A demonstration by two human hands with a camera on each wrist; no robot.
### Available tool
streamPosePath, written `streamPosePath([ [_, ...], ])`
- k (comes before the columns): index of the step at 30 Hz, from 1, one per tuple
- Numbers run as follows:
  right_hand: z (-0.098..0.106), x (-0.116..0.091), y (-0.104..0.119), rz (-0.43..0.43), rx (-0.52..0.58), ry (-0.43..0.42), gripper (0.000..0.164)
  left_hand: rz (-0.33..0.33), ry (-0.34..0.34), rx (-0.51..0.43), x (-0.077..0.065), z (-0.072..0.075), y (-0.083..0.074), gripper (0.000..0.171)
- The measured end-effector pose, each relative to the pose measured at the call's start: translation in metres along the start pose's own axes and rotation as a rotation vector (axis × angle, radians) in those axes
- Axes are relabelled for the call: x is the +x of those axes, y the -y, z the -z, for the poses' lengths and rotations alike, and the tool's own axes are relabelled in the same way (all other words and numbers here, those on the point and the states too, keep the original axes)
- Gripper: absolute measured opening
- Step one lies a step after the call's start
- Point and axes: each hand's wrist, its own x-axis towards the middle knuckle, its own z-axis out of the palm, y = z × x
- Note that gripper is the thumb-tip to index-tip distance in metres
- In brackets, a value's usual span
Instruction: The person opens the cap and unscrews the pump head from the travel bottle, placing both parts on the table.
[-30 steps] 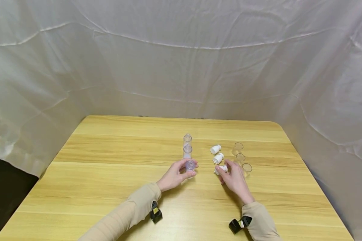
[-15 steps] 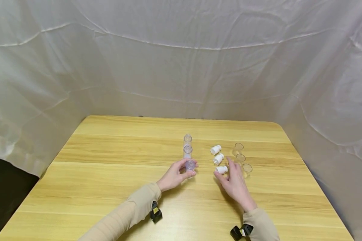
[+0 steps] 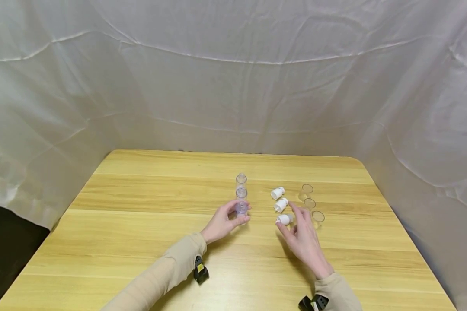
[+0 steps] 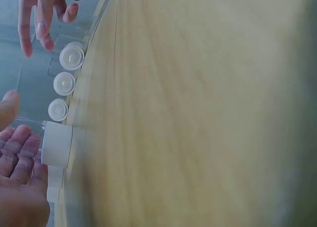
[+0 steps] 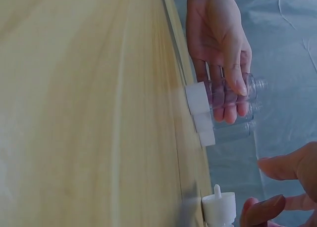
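Observation:
My left hand (image 3: 222,221) curls thumb and fingers round the nearest clear bottle (image 3: 241,209). In the right wrist view this bottle (image 5: 250,88) has a thick white base (image 5: 197,98), and the thumb crosses its front. Two like bottles stand in line behind it, the middle one (image 3: 241,194) right beyond the fingers. My right hand (image 3: 306,242) hovers with thumb and index finger spread around the nearest white pump head (image 3: 284,220), which lies on its side. The right wrist view has a gap between that pump head (image 5: 219,208) and the fingers (image 5: 265,209).
Two more white pump heads (image 3: 281,205) lie behind the nearest one. To their right stand three clear caps (image 3: 318,217) in a row, the nearest partly behind my right hand. Pale cloth (image 3: 233,99) hangs around the back and sides of the wooden table (image 3: 148,185).
My right fingers have let go of the nearest white pump head and spread apart. My left hand has shifted slightly away from me and left with the bottle, closer to the middle one.

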Motion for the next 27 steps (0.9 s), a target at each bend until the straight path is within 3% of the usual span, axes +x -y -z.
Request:
streamPosePath([
  [10, 0.003, 0.003, 0.002, 0.038, 0.014, -0.048, 0.065, 0.014, -0.018, -0.1, -0.002, 0.004, 0.001, 0.056],
  [18, 0.007, 0.006, 0.003, 0.063, 0.033, -0.056, 0.063, 0.041, -0.073, -0.086, -0.006, 0.007, -0.001, 0.056],
  [22, 0.011, 0.008, 0.002, 0.162, 0.046, -0.131, 0.057, 0.049, -0.077, -0.124, -0.011, 0.012, -0.003, 0.057],
  [27, 0.022, 0.014, -0.002, 0.3, 0.051, -0.262, 0.049, 0.049, -0.14, -0.118, -0.018, 0.025, -0.008, 0.055],
])
